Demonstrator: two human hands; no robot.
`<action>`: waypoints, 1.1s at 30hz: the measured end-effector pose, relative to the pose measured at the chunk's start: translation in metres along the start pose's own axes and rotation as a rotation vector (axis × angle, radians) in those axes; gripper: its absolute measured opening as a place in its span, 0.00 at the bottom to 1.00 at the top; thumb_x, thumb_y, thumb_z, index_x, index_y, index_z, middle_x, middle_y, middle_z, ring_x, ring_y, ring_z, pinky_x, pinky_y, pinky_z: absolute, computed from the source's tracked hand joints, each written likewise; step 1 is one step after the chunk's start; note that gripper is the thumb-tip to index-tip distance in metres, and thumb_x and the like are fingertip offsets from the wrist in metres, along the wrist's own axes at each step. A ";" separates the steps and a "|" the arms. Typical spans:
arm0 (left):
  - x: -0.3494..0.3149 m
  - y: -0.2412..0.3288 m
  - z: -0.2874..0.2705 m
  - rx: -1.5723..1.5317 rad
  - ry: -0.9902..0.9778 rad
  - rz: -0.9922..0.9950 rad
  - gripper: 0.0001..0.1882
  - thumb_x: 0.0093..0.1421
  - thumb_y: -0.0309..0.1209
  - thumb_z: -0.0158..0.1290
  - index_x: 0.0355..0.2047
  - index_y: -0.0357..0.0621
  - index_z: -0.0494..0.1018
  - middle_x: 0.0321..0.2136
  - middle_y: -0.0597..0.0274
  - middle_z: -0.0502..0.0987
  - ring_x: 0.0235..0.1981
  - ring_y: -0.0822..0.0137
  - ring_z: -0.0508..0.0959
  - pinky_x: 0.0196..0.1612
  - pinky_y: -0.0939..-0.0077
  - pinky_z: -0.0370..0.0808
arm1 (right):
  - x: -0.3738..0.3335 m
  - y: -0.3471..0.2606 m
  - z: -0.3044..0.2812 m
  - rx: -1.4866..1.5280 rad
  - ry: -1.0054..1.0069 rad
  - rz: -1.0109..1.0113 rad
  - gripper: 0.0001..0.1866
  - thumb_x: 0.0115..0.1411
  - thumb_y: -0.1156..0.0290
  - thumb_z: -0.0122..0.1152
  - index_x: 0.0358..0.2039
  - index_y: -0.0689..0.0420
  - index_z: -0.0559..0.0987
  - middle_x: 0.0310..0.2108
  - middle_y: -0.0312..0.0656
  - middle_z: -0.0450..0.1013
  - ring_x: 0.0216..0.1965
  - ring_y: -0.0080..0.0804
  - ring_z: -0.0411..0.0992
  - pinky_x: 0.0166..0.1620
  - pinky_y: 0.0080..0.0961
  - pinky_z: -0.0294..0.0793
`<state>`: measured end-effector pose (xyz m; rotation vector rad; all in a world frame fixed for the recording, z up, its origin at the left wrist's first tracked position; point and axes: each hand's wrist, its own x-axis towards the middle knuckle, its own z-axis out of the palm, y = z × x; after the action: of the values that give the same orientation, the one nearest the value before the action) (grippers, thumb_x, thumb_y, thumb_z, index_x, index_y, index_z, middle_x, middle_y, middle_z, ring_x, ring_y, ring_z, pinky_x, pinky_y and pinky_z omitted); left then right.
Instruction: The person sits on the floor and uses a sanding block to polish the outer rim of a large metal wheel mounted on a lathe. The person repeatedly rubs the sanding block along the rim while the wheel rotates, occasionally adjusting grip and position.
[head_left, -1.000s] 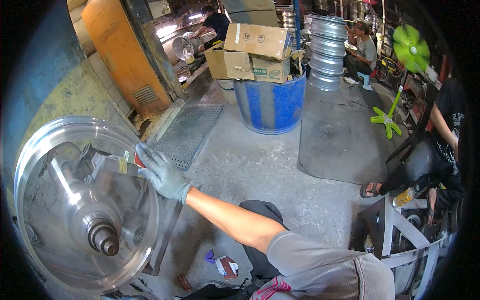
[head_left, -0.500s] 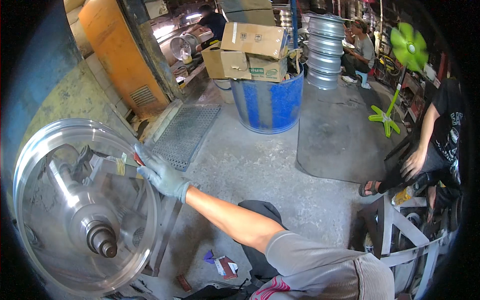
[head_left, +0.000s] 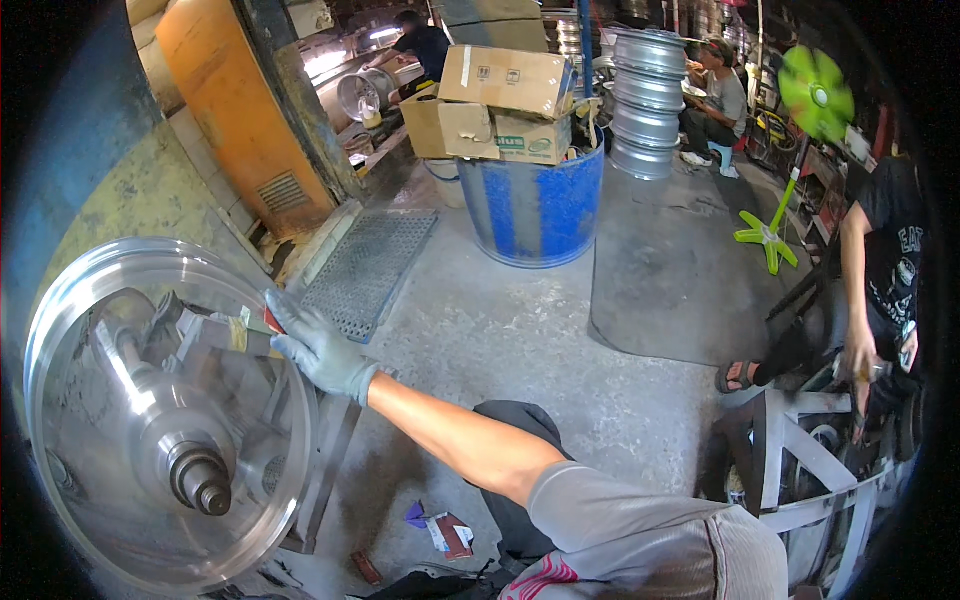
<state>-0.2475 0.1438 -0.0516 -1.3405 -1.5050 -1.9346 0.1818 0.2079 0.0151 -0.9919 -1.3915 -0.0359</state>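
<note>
Metal fills the left of the view: a shiny wheel rim (head_left: 165, 420) sits on a machine spindle (head_left: 200, 480), its polished lip blurred as if spinning; inside it stand a dull hub and a clamp arm. A tool with a taped handle (head_left: 225, 332) reaches in toward the rim's inner face. Only 1 gloved hand (head_left: 320, 350) of the wearer shows, at the end of a bare forearm that runs up from the grey sleeve at the lower right; which hand it is cannot be told for sure, though it reads as the right; its fingers are curled shut around the tool handle, just at the rim's right edge; the other hand is out of sight.

Behind the rim rises a blue and yellow wall, then an orange cabinet (head_left: 225, 110); a perforated metal grate (head_left: 370, 270) lies on the concrete floor (head_left: 500, 330) just past the glove. Scraps of paper (head_left: 440, 525) lie near the wearer's knee.

Further right stands a blue drum (head_left: 535, 205) topped with 3 cardboard boxes (head_left: 500, 100); beside it a stack of bare rims (head_left: 645, 100). A seated person (head_left: 715, 95) is behind that stack; a green fan (head_left: 800, 130) stands well apart; at the far right another person (head_left: 885, 270) in a dark shirt bends over a steel frame (head_left: 800, 470).
</note>
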 end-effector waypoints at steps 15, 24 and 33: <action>-0.001 0.000 -0.002 -0.011 -0.027 -0.021 0.37 0.72 0.49 0.45 0.70 0.34 0.56 0.62 0.38 0.68 0.58 0.47 0.74 0.61 0.52 0.74 | -0.004 -0.011 -0.002 -0.304 0.054 -0.016 0.36 0.68 0.62 0.58 0.72 0.61 0.59 0.70 0.56 0.58 0.65 0.58 0.63 0.65 0.44 0.64; -0.003 -0.018 -0.014 -0.110 -0.181 -0.124 0.32 0.76 0.45 0.35 0.70 0.33 0.56 0.65 0.40 0.65 0.62 0.47 0.71 0.65 0.52 0.70 | -0.006 0.007 0.006 -0.495 0.152 -0.226 0.33 0.67 0.62 0.57 0.70 0.58 0.64 0.70 0.56 0.60 0.62 0.58 0.65 0.65 0.46 0.64; -0.003 0.005 -0.020 0.021 -0.096 0.048 0.31 0.76 0.43 0.36 0.70 0.30 0.55 0.66 0.38 0.62 0.66 0.44 0.67 0.67 0.51 0.67 | -0.009 -0.013 0.011 -0.493 0.127 -0.151 0.35 0.66 0.62 0.60 0.71 0.56 0.64 0.68 0.56 0.62 0.54 0.57 0.68 0.59 0.43 0.69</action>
<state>-0.2516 0.1229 -0.0506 -1.4655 -1.5184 -1.8443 0.1640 0.2021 0.0134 -1.2605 -1.3652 -0.5681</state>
